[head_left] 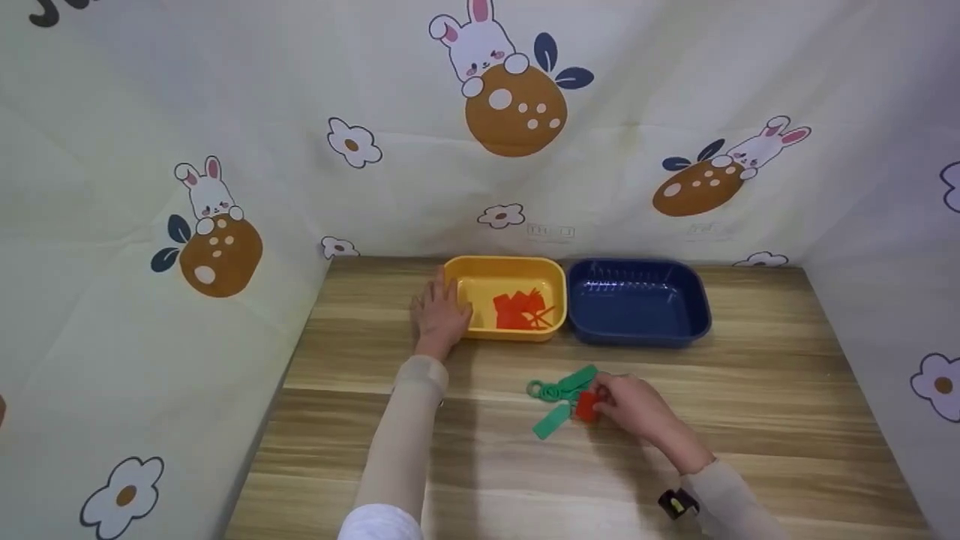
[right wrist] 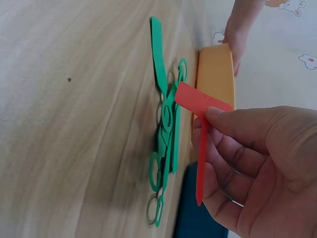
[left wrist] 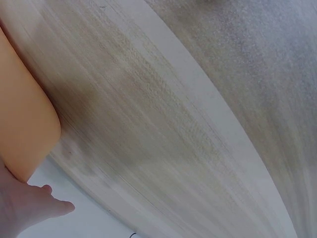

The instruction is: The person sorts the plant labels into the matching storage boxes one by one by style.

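My right hand pinches a red T-shaped plant label between thumb and fingers, its pointed stem hanging down in the right wrist view. The label is held over a small pile of green tags with flat ends and rings. My left hand rests on the left rim of the yellow tray, fingers spread and fairly straight. Inside that tray lie several red pieces. In the left wrist view, fingers show beside the tray's corner.
A dark blue tray stands right of the yellow one, the two side by side near the back edge of the wood-grain table. A cloth printed with rabbits and flowers rises behind and at both sides.
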Motion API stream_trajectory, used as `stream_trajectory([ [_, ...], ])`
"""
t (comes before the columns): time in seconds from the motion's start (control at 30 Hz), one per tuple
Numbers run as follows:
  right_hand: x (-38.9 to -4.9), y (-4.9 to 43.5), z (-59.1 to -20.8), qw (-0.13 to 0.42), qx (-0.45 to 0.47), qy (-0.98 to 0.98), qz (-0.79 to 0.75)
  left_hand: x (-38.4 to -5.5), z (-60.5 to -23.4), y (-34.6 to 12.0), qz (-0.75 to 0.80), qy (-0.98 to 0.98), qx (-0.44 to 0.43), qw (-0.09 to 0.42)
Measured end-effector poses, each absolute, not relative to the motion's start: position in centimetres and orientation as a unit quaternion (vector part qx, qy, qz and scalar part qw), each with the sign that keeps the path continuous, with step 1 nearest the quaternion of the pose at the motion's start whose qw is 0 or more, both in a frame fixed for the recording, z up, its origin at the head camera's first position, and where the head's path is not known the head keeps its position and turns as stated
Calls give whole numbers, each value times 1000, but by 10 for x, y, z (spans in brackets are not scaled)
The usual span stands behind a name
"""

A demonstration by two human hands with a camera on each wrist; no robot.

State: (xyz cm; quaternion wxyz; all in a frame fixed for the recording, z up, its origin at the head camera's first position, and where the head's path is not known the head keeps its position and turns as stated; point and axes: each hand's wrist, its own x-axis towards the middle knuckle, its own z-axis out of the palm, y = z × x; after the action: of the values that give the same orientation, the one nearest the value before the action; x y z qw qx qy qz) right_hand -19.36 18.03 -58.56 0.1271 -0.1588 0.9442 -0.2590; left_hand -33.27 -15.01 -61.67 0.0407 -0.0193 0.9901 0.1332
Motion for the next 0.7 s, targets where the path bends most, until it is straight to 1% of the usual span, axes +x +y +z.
stream_trajectory([
  [0.2, -203, 179, -578, 119, -170, 943, -260, -332, -617, -149, 134, 990, -23, 37],
  [0.57, -234, 168, -555, 104, -198, 934, -277, -332, -617, -149, 141, 990, -17, 21],
  [0.7, -246, 161, -546, 109, -193, 933, -285, -333, -617, -148, 138, 990, -17, 27],
])
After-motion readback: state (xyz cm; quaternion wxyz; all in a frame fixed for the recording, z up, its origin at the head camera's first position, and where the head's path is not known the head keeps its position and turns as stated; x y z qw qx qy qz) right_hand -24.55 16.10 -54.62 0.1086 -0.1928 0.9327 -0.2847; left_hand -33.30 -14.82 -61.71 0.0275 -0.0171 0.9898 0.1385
